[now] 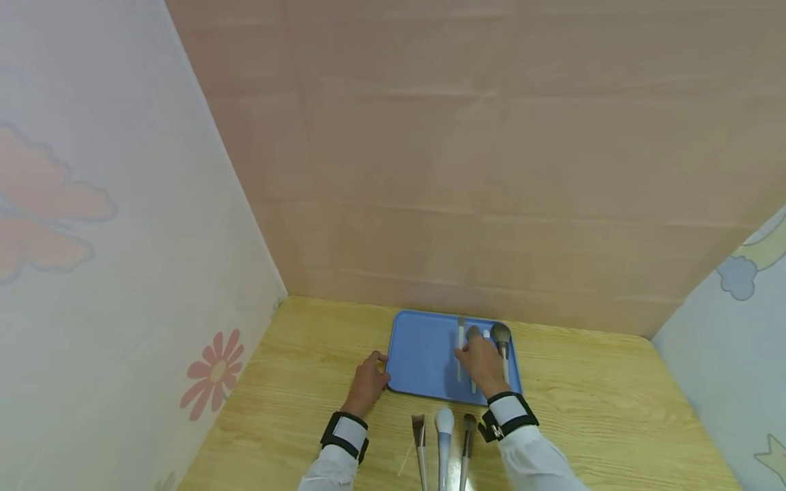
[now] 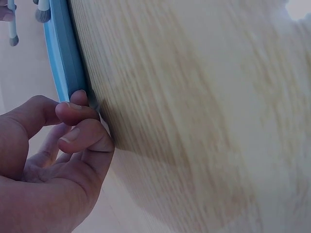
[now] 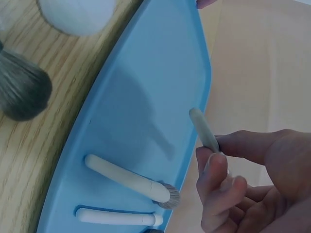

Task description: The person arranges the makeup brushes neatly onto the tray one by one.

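My right hand point(image 1: 485, 363) pinches a slim makeup brush with a pale handle point(image 3: 203, 127) between thumb and fingertips. It is over the blue tray point(image 1: 420, 351), and the brush casts a shadow on the tray floor. My left hand point(image 1: 367, 380) grips the tray's left edge, its fingers curled at the rim near a corner point(image 2: 73, 63). Under and beside my right hand lie a grey-tipped brush point(image 3: 126, 178), a small white-tipped brush point(image 3: 116, 217) and a large fluffy brush point(image 1: 501, 334), side by side at the tray's right end.
On the wooden table in front of the tray lie a flat brown brush point(image 1: 419, 436), a white-headed brush with a blue ferrule point(image 1: 445, 436) and a dark brush point(image 1: 469, 436). A thin pale stick point(image 1: 405, 458) lies left of them. A brown-covered wall point(image 1: 430, 239) rises behind.
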The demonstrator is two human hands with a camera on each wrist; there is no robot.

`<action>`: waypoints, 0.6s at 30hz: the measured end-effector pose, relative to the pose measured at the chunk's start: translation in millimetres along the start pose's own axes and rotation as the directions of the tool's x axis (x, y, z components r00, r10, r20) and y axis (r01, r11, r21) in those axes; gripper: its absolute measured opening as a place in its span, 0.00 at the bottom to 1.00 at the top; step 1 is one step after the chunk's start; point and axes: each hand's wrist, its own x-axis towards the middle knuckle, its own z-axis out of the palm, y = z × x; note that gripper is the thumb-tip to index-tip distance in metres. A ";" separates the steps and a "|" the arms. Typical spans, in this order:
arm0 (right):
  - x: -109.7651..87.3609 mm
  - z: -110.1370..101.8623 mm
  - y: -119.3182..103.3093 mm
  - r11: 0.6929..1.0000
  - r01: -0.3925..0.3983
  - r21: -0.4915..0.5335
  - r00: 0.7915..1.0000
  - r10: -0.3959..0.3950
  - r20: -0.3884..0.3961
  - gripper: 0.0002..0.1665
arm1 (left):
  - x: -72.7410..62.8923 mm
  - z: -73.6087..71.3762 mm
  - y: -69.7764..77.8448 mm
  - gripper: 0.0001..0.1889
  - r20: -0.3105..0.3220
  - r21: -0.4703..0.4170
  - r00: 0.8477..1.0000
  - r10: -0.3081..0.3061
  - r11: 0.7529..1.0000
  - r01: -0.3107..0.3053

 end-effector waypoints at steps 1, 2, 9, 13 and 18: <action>0.6 1.1 0.6 1.000 -0.004 0.006 1.000 0.004 0.001 0.20 | -0.1 -0.2 0.4 0.19 0.000 0.001 1.000 0.006 1.000 -0.006; 1.2 2.0 1.1 1.000 -0.006 0.010 1.000 0.006 0.004 0.21 | -0.3 -0.4 0.7 0.19 0.002 0.000 1.000 0.005 1.000 -0.005; 5.2 8.2 3.0 0.999 -0.043 -0.001 0.999 0.043 0.028 0.25 | 1.0 1.4 -0.9 0.20 -0.002 0.015 1.000 0.004 1.000 -0.004; 8.3 10.1 4.8 0.998 -0.061 -0.023 0.997 0.062 0.038 0.22 | 1.6 2.2 -1.7 0.20 -0.009 0.019 1.000 0.010 1.000 -0.010; 11.9 12.4 5.5 0.995 -0.082 -0.059 0.994 0.086 0.062 0.23 | 1.5 2.2 -2.2 0.19 -0.008 0.020 1.000 0.016 1.000 -0.016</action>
